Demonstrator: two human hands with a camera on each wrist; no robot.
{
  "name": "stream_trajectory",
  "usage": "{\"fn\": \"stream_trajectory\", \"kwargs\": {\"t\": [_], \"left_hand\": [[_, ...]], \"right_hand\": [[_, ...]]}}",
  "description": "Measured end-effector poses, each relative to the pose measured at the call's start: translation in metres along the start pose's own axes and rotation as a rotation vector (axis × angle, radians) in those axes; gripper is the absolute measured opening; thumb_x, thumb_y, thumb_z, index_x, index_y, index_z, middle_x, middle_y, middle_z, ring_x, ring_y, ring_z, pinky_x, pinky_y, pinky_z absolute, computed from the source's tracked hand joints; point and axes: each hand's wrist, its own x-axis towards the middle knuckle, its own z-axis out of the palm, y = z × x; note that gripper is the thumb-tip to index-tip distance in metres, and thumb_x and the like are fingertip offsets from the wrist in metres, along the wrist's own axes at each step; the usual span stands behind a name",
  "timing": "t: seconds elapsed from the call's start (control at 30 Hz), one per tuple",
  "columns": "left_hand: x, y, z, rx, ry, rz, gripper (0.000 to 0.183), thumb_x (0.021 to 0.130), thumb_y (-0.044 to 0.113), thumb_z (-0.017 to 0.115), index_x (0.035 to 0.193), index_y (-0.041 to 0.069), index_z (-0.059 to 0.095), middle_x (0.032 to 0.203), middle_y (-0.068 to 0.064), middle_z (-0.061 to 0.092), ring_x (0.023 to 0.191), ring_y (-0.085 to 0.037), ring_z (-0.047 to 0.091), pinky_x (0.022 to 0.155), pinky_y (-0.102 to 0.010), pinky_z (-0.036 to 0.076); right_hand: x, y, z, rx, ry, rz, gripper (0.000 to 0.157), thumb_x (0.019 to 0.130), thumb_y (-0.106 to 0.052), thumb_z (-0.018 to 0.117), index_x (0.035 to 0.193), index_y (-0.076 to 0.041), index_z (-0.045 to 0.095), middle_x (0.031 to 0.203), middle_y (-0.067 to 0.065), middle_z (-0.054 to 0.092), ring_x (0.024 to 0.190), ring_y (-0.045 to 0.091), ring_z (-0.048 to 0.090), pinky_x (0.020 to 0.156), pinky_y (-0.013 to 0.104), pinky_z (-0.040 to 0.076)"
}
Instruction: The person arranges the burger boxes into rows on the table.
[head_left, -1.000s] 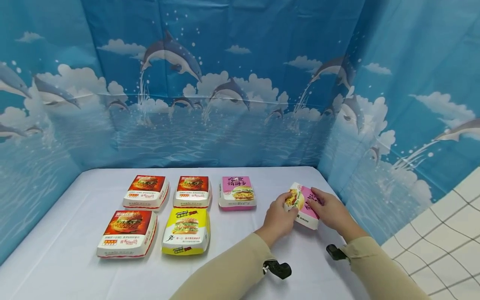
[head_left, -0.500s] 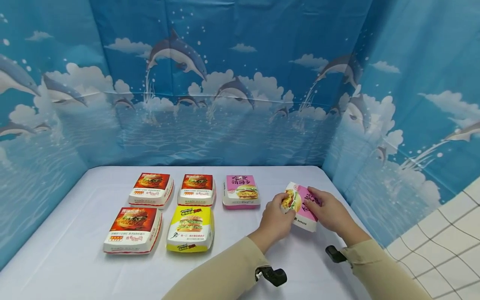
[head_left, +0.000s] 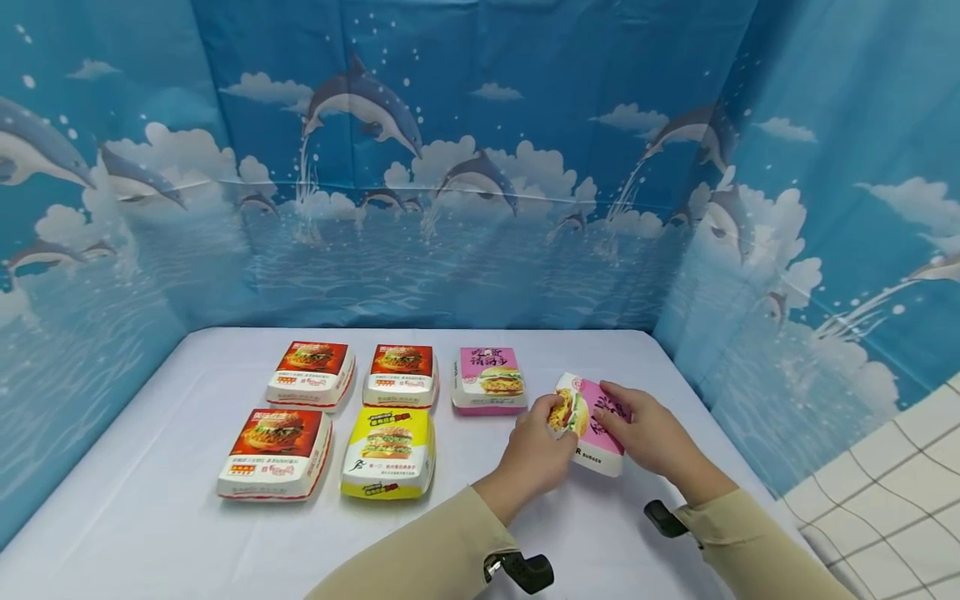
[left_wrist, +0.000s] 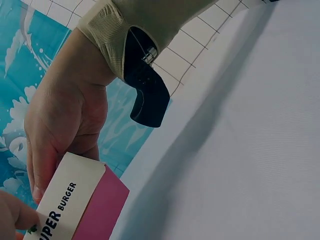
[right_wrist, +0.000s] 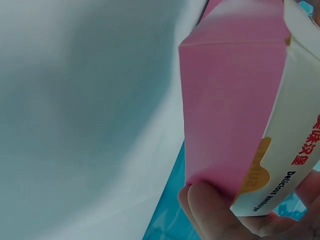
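Note:
Between both hands, above the right part of the table, a pink and white burger box (head_left: 596,421) is held at a tilt. My left hand (head_left: 536,450) grips its left end, thumb on the printed top. On the opposite end my right hand (head_left: 652,429) has its thumb on the lid and fingers around the edge. The left wrist view shows the white side of the burger box (left_wrist: 70,195) and a pink side below it. In the right wrist view the pink side of the burger box (right_wrist: 232,110) faces the camera, a fingertip at its lower corner.
On the white tablecloth (head_left: 150,533) stand a second pink burger box (head_left: 490,382), a yellow burger box (head_left: 388,454) and three red ones, among them the front-left red burger box (head_left: 276,454). A dolphin-print curtain (head_left: 450,250) encloses the back and sides.
Both hands have moved slightly left and down in the head view with the pink burger box. The standing boxes have shifted right in the picture as the view turned.

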Motion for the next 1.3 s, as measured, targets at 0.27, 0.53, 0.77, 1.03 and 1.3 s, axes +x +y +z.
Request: {"fn": "stream_trajectory", "kwargs": {"t": [0.27, 0.53, 0.77, 1.03, 1.3], "left_hand": [[-0.016, -0.010, -0.021, 0.058, -0.006, 0.021, 0.055, 0.101, 0.031, 0.065, 0.154, 0.028, 0.049, 0.151, -0.014, 0.050, 0.130, -0.029, 0.054, 0.107, -0.057, 0.052], [-0.024, -0.019, -0.037, 0.136, -0.025, -0.022, 0.057, 0.101, 0.031, 0.062, 0.156, 0.033, 0.046, 0.148, -0.015, 0.050, 0.124, -0.029, 0.054, 0.101, -0.058, 0.053], [-0.031, -0.025, -0.050, 0.166, -0.020, -0.026, 0.058, 0.100, 0.026, 0.062, 0.156, 0.030, 0.046, 0.145, -0.018, 0.050, 0.116, -0.030, 0.054, 0.092, -0.054, 0.054], [-0.036, -0.031, -0.059, 0.172, -0.013, -0.050, 0.058, 0.099, 0.023, 0.063, 0.155, 0.029, 0.047, 0.144, -0.020, 0.050, 0.114, -0.032, 0.054, 0.084, -0.048, 0.054], [-0.037, -0.040, -0.063, 0.220, -0.012, -0.053, 0.057, 0.100, 0.024, 0.064, 0.155, 0.024, 0.048, 0.139, -0.020, 0.052, 0.113, -0.032, 0.055, 0.091, -0.054, 0.054]], "right_hand": [[-0.005, -0.017, 0.016, 0.000, -0.010, -0.055, 0.073, 0.103, -0.047, 0.064, 0.160, -0.008, 0.043, 0.154, 0.028, 0.052, 0.140, 0.048, 0.052, 0.108, 0.066, 0.049], [-0.007, -0.031, 0.029, -0.013, -0.020, -0.093, 0.070, 0.102, -0.045, 0.067, 0.158, -0.008, 0.048, 0.152, 0.023, 0.056, 0.137, 0.042, 0.056, 0.108, 0.062, 0.051], [-0.006, -0.041, 0.039, -0.010, -0.048, -0.094, 0.071, 0.100, -0.047, 0.069, 0.157, -0.010, 0.049, 0.153, 0.022, 0.056, 0.141, 0.045, 0.053, 0.108, 0.063, 0.051], [-0.003, -0.049, 0.049, 0.002, -0.068, -0.118, 0.068, 0.101, -0.044, 0.070, 0.156, -0.010, 0.051, 0.152, 0.021, 0.058, 0.142, 0.043, 0.054, 0.111, 0.063, 0.048], [0.003, -0.053, 0.061, 0.005, -0.107, -0.130, 0.067, 0.100, -0.042, 0.071, 0.155, -0.010, 0.052, 0.151, 0.020, 0.059, 0.142, 0.042, 0.054, 0.113, 0.062, 0.046]]}}
